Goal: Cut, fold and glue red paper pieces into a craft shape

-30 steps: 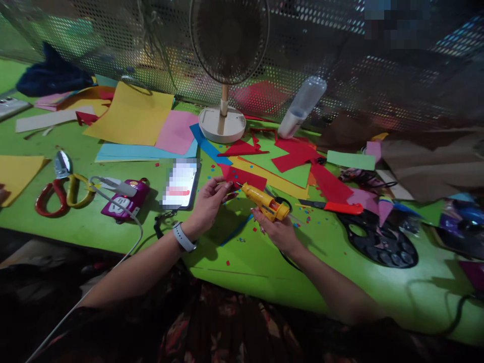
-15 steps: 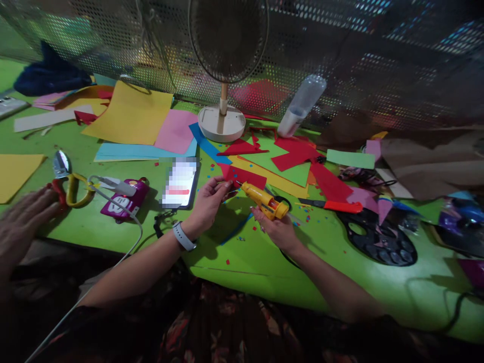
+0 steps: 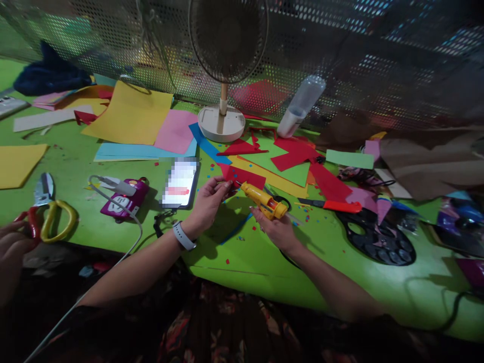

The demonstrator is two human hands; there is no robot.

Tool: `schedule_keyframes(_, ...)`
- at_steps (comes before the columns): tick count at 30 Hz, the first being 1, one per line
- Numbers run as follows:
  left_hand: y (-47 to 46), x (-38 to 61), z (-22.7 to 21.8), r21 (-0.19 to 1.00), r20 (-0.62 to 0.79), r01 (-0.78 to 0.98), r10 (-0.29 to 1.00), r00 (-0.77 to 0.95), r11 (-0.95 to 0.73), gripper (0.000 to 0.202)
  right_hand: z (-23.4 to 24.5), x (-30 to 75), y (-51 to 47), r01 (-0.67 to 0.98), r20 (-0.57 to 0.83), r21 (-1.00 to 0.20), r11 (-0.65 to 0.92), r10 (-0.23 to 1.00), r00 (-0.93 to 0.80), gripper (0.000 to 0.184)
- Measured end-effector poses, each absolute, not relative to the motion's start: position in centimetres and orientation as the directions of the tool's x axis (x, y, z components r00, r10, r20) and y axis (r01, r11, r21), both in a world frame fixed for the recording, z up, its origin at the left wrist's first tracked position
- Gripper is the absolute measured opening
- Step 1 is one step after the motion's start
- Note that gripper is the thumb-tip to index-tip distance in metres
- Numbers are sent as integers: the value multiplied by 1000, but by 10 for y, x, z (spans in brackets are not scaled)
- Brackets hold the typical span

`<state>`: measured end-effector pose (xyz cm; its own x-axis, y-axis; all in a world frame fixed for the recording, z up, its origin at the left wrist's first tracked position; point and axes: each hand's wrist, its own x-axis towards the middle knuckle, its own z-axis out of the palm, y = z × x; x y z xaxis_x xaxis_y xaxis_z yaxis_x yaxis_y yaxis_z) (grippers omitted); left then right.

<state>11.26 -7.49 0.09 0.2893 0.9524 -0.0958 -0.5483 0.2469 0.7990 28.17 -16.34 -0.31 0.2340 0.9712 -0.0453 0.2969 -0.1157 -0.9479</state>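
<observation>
My right hand [image 3: 278,229] is wrapped around a yellow hot glue gun [image 3: 260,195], its nozzle aimed left. Just left of that nozzle, my left hand [image 3: 212,197] is closed, thumb and fingertips pinched together. A small dark red bit shows at those fingertips, but what they hold is too small to make out. Behind the nozzle lies a red paper piece [image 3: 251,177] on the green table [image 3: 212,262]. To the left of my left hand rests a phone [image 3: 179,184] with a lit screen.
At the left edge, another person's hand [image 3: 13,247] grips scissors [image 3: 58,219]. A purple power device [image 3: 130,199] trails a white cable. A fan [image 3: 221,123], a bottle [image 3: 300,108] and paper sheets [image 3: 132,116] stand or lie behind. Rightward are a red-handled knife [image 3: 342,206] and black palette [image 3: 378,244].
The other person's hand has taken hold of the scissors and drawn them left and toward the front edge. The yellow sheet at far left has shifted slightly. My hands stay nearly still.
</observation>
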Motion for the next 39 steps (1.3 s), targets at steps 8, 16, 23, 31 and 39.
schedule_keyframes(8,-75,112,0,813,-106,-529,956,275,243,14,-3,283,-162,240,-137,-952,-190,966,219,31)
schedule_keyframes(16,-74,112,-2,815,-102,-528,956,275,239,16,5,278,-161,184,-150,-965,-187,968,200,33)
schedule_keyframes(23,-75,113,-2,817,-85,-530,958,275,225,14,0,279,-163,215,-182,-946,-242,947,264,42)
schedule_keyframes(31,-74,112,-2,882,-44,-449,973,225,144,18,10,277,-161,198,-147,-961,-191,965,216,33)
schedule_keyframes(39,-67,106,8,871,19,-489,995,98,32,17,32,300,-172,485,90,-874,-31,970,225,20)
